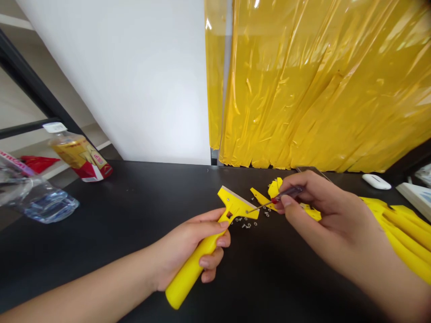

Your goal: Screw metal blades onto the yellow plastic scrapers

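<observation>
My left hand (pixel 198 244) is wrapped round the handle of a yellow scraper (pixel 188 273), its wide head pointing up and to the right. A pale strip runs along the head's far edge, and a screw sits near each end. Between thumb and fingers, my right hand (pixel 313 206) pinches a small screwdriver (pixel 291 193) with a dark handle and a red collar. Its thin shaft reaches left, the tip at the screw on the right side of the scraper's head. Behind the head lie small screws and nuts (pixel 248 225) and loose yellow plates (pixel 262 197).
Yellow scraper handles (pixel 400 224) lie at the right, partly behind my right wrist. A white earphone case (pixel 376 181) and a white box (pixel 415 197) stand beyond. At the left are a drink bottle (pixel 81 154) and a clear water bottle (pixel 47 202). Yellow film (pixel 319 85) hangs behind the black table (pixel 117 215).
</observation>
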### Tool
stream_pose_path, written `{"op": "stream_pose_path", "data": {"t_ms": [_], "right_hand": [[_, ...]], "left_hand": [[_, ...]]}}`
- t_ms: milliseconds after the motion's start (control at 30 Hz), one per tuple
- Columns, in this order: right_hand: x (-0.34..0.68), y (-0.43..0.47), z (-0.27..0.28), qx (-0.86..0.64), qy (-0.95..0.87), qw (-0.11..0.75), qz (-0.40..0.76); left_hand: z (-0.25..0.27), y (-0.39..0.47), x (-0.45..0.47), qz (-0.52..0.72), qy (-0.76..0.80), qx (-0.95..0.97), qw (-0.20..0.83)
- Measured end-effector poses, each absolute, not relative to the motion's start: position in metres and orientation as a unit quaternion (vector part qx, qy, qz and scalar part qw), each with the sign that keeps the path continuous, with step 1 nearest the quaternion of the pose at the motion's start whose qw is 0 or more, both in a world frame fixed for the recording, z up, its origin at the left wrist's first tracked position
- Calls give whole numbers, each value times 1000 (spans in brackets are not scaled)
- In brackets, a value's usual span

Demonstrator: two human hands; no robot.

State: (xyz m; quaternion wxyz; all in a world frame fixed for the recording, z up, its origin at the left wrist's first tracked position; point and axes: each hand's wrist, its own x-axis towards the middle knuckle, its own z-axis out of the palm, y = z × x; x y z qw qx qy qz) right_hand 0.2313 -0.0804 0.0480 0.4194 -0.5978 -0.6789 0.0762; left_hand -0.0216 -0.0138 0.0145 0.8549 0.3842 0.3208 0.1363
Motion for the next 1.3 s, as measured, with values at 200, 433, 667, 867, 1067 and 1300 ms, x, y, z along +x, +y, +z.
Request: {"op": "stream_pose_path", "data": {"t_ms": [200, 433, 667, 867, 1067, 1300], "right_hand": [[229, -79, 48, -599, -672, 430, 71], [225, -86, 53, -606, -718, 341, -26], [220, -92, 58, -564, -753, 334, -60], [220, -94, 60, -565, -749, 342, -60], [222, -93, 57, -589, -737, 330, -31], [226, -98, 64, -563, -737, 373, -12]], "left_hand": [[15, -14, -22, 135, 317, 385, 856], [15, -16, -21, 140, 326, 390, 849], [15, -17, -21, 136, 325, 388, 851], [16, -18, -20, 141, 329, 380, 853], [15, -17, -19, 142, 319, 381, 856], [16, -18, -18, 136, 333, 383, 851]]}}
